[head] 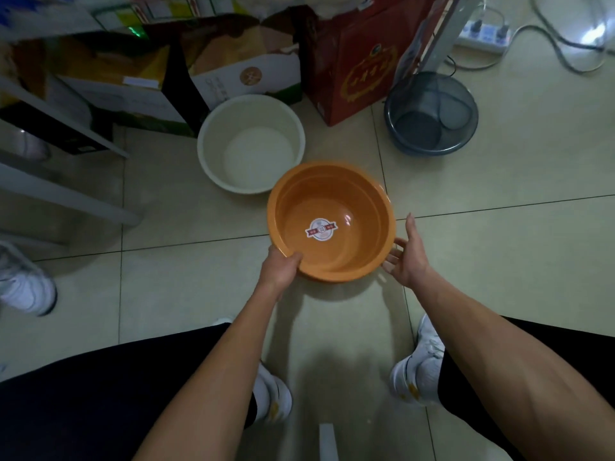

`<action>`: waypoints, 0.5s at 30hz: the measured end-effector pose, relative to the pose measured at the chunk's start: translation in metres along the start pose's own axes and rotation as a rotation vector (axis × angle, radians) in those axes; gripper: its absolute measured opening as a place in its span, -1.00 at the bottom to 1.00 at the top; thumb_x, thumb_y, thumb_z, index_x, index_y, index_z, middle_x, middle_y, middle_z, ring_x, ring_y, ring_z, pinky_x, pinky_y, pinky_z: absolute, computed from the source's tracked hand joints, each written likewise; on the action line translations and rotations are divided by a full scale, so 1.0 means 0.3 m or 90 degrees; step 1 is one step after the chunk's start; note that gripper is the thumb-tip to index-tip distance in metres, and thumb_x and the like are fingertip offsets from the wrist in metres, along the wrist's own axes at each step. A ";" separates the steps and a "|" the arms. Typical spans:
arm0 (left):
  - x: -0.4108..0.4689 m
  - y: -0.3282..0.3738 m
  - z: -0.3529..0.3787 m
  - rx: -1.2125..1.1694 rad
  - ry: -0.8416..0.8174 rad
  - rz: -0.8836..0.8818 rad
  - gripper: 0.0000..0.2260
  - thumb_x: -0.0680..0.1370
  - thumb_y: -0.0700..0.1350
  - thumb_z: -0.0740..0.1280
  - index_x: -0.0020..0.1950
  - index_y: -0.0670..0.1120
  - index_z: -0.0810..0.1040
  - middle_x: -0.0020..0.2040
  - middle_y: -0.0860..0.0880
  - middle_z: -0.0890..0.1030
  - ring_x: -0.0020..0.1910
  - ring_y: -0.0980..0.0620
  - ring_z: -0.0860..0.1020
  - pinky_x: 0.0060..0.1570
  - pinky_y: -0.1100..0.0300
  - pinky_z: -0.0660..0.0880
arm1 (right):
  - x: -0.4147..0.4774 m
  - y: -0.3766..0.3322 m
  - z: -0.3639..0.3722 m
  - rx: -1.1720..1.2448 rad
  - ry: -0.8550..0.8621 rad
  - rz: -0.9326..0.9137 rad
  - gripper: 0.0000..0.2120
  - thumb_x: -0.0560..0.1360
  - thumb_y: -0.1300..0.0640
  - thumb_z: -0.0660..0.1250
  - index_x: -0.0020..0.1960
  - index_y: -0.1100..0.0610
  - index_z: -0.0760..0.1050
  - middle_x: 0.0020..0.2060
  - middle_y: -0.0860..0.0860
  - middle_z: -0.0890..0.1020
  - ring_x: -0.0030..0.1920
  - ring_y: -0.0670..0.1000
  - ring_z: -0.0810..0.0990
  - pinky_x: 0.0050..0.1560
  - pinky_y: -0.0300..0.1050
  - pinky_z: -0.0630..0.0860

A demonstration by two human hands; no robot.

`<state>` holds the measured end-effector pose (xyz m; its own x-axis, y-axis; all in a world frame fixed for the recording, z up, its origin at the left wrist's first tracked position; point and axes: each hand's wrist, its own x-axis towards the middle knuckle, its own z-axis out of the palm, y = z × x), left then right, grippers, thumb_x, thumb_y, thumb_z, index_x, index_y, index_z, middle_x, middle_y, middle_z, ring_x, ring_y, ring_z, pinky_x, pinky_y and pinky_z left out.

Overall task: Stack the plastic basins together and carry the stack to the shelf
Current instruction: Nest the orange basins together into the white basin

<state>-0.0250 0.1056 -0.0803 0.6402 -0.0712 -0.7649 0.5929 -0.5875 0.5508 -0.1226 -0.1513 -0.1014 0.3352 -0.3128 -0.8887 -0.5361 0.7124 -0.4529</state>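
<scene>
You are standing on a pale tiled floor (499,261), dim light, looking down past both forearms. Your left hand (279,267) is gripping the near rim of the orange basin (332,224), thumb hooked inside, fingers under the lip. Your right hand (407,252) is spread open just beside the basin's right rim, fingers loose, not clamping anything. A round sticker (321,229) is sitting on the basin's bottom.

The white basin (251,143) is resting on the floor just beyond the orange one, the orange rim overlapping its near edge in view. The translucent blue-grey basin (431,113) is lying well apart to the right, beside a red gift box (352,61). Cardboard cartons (233,61) are lining the far side. Grey shelf rails (66,201) are crossing the left. A power strip (484,31) with cables is trailing at the upper right. Your white sneakers (417,374) are showing below; another person's white shoe (25,284) is at the left edge.
</scene>
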 end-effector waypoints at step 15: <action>0.211 -0.244 0.035 -0.034 0.056 -0.038 -0.44 0.51 0.35 0.01 0.14 0.03 0.62 0.06 -0.11 0.71 0.08 -0.19 0.67 0.19 -0.20 0.58 | 0.109 0.034 0.035 -0.424 0.083 -0.042 -0.65 0.68 -0.07 0.27 0.30 0.17 0.47 0.08 0.16 0.70 -0.02 0.15 0.72 -0.09 -0.01 0.65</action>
<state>-0.0329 0.1357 -0.1725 0.6415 0.0355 -0.7663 0.6552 -0.5449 0.5233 -0.1089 -0.1478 -0.1343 0.3101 -0.4455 -0.8399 -0.8940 0.1639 -0.4170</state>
